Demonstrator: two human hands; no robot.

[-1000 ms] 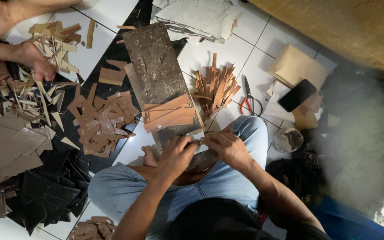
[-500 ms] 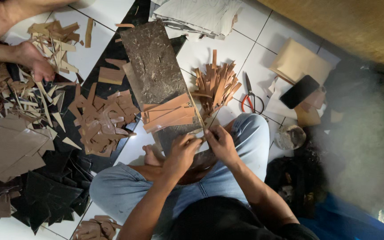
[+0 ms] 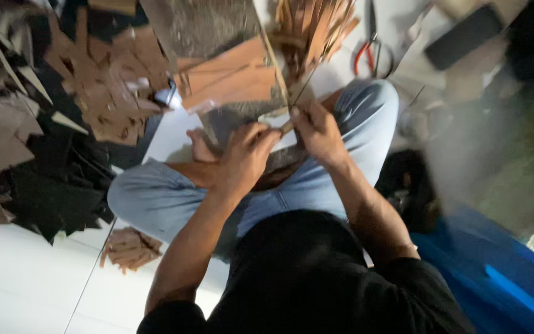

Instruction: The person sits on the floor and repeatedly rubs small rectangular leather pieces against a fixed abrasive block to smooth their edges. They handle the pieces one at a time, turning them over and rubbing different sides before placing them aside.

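I sit cross-legged in jeans on a white tiled floor, and the view is blurred. My left hand [image 3: 245, 154] is curled and presses down on a dark worn board [image 3: 233, 120] lying across my lap. Close beside it, my right hand [image 3: 319, 131] pinches a thin brown strip [image 3: 304, 93] that slants up and away over the board's edge. The two hands almost touch. Flat orange-brown cut pieces [image 3: 236, 77] lie on the far part of the board. Whether the left hand also holds something small is hidden.
A heap of brown cut scraps [image 3: 106, 80] and black sheets [image 3: 50, 185] lies at the left. A bundle of brown strips [image 3: 310, 25] and red-handled pliers [image 3: 366, 55] are beyond my knee. A small brown pile [image 3: 128, 247] sits by my hip, and blue material [image 3: 495, 272] at the right.
The view has dropped closer to my lap and gone blurry. Both hands stay together at the board, and the right hand has shifted a little up along the strip.
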